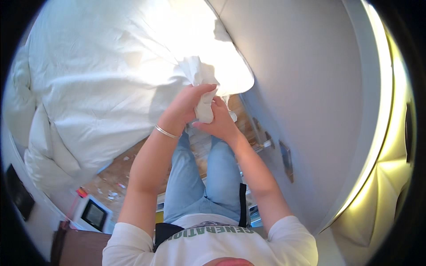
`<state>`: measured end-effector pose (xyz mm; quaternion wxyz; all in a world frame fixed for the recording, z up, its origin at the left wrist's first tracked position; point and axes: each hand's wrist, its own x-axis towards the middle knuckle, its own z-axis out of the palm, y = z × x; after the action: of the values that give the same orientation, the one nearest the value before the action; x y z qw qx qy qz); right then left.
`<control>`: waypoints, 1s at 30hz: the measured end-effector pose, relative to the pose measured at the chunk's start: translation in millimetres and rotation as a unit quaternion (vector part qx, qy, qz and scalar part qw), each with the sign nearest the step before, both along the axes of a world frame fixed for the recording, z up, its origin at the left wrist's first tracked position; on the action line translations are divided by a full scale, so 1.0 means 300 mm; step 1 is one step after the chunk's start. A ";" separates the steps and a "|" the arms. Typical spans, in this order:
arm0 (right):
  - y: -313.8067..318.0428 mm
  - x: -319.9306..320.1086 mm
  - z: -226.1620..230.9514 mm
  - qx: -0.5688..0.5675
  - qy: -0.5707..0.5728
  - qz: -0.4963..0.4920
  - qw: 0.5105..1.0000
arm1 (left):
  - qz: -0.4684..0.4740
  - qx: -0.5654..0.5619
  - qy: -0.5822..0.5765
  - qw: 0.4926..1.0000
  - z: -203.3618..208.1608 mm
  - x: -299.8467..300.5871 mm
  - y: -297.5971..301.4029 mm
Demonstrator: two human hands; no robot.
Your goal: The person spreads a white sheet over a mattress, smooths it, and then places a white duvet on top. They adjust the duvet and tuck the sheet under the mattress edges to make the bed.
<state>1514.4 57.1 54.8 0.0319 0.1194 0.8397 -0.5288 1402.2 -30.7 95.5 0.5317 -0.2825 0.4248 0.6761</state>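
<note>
A white duvet (84, 84) spreads over the upper left and reaches toward me, brightly lit at its far end. One corner of it is bunched up in front of me. My left hand (191, 98) is closed around this gathered cloth, with a silvery bangle on the wrist. Just below and to the right, my right hand (220, 120) grips the hanging end of the same bunch, its fingers partly hidden behind the cloth. Both arms stretch out ahead of me, and the hands nearly touch.
A pale grey wall (306, 88) runs close along my right, with a dark wall plate (286, 160) low on it. Small scraps (113, 194) litter the wooden floor (120, 177). At lower left stand a white case with a dark screen (94, 215) and a brown surface (80, 248).
</note>
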 end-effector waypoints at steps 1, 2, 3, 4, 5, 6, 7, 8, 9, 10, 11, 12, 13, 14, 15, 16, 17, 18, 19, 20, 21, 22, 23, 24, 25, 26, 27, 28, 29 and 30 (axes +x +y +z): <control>-0.018 0.010 -0.033 -0.004 0.047 0.021 0.999 | -0.013 -0.001 0.008 1.000 0.023 -0.009 -0.009; -0.040 0.025 -0.064 -0.008 0.091 0.042 0.995 | -0.026 -0.001 0.015 1.000 0.044 -0.019 -0.019; -0.066 0.046 -0.083 -0.069 0.019 -0.010 0.997 | -0.034 -0.002 0.027 0.999 0.073 -0.032 -0.028; -0.084 0.068 -0.102 -0.130 -0.050 -0.060 0.988 | -0.051 -0.032 0.081 0.995 0.116 -0.047 -0.026; -0.096 0.089 -0.120 -0.191 -0.118 -0.108 0.969 | -0.078 -0.044 0.171 0.981 0.104 -0.066 -0.033; -0.086 0.114 -0.139 -0.119 -0.105 -0.123 0.980 | -0.102 -0.052 0.261 0.959 0.079 -0.101 -0.041; -0.065 0.131 -0.136 -0.102 -0.116 -0.150 0.977 | -0.121 -0.062 0.348 0.928 0.061 -0.131 -0.045; -0.034 0.150 -0.131 -0.085 -0.128 -0.176 0.972 | -0.145 -0.044 0.431 0.890 0.050 -0.150 -0.038; 0.008 0.161 -0.116 -0.088 -0.140 -0.219 0.962 | -0.167 -0.021 0.508 0.845 0.045 -0.168 -0.019; 0.055 0.165 -0.091 -0.090 -0.151 -0.259 0.950 | -0.186 0.003 0.580 0.793 0.043 -0.189 0.006; 0.098 0.165 -0.070 -0.060 -0.159 -0.295 0.940 | -0.240 -0.075 0.505 0.826 0.038 -0.213 0.059; 0.147 0.178 -0.064 0.049 -0.163 -0.284 0.944 | -0.291 -0.151 0.421 0.846 0.036 -0.232 0.130; 0.193 0.204 -0.089 0.117 -0.156 -0.284 0.939 | -0.325 -0.161 0.425 0.829 0.026 -0.246 0.197; 0.237 0.218 -0.112 0.159 -0.188 -0.305 0.920 | -0.357 -0.171 0.429 0.812 0.011 -0.253 0.257; 0.273 0.236 -0.143 0.195 -0.188 -0.314 0.910 | -0.354 -0.168 0.457 0.798 -0.020 -0.241 0.306; 0.295 0.232 -0.151 0.221 -0.242 -0.306 0.894 | -0.349 -0.167 0.485 0.784 -0.061 -0.227 0.347; 0.316 0.231 -0.157 0.246 -0.295 -0.296 0.875 | -0.342 -0.166 0.513 0.770 -0.105 -0.220 0.381; 0.331 0.241 -0.173 0.254 -0.305 -0.298 0.868 | -0.339 -0.171 0.543 0.749 -0.177 -0.218 0.411; 0.340 0.245 -0.191 0.264 -0.313 -0.300 0.862 | -0.333 -0.176 0.573 0.728 -0.257 -0.222 0.432; 0.348 0.247 -0.207 0.273 -0.319 -0.302 0.856 | -0.325 -0.183 0.604 0.704 -0.334 -0.228 0.453; 0.338 0.234 -0.215 0.272 -0.297 -0.307 0.862 | -0.323 -0.215 0.623 0.679 -0.413 -0.255 0.454; 0.309 0.215 -0.216 0.271 -0.275 -0.311 0.868 | -0.320 -0.249 0.640 0.653 -0.488 -0.291 0.439; 0.294 0.207 -0.230 0.270 -0.255 -0.316 0.873 | -0.319 -0.280 0.654 0.626 -0.529 -0.311 0.430; 0.292 0.256 -0.293 0.284 -0.215 -0.352 0.865 | -0.306 -0.312 0.662 0.609 -0.514 -0.276 0.451; 0.282 0.261 -0.298 0.282 -0.183 -0.358 0.871 | -0.319 -0.317 0.636 0.627 -0.501 -0.282 0.454; 0.257 0.264 -0.303 0.279 -0.150 -0.364 0.876 | -0.333 -0.321 0.610 0.644 -0.486 -0.296 0.454; 0.228 0.256 -0.305 0.274 -0.114 -0.368 0.881 | -0.345 -0.329 0.584 0.657 -0.453 -0.311 0.455; 0.208 0.253 -0.301 0.237 -0.117 -0.365 0.893 | -0.404 -0.289 0.565 0.659 -0.383 -0.306 0.472; 0.182 0.239 -0.291 0.197 -0.117 -0.360 0.904 | -0.446 -0.230 0.547 0.670 -0.331 -0.305 0.469; 0.158 0.224 -0.284 0.159 -0.116 -0.357 0.913 | -0.486 -0.168 0.526 0.678 -0.285 -0.305 0.466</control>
<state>1581.6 104.4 -30.5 -0.0809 0.4753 0.8043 -0.3473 1310.7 109.2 10.0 0.4178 0.2807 0.8184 0.2772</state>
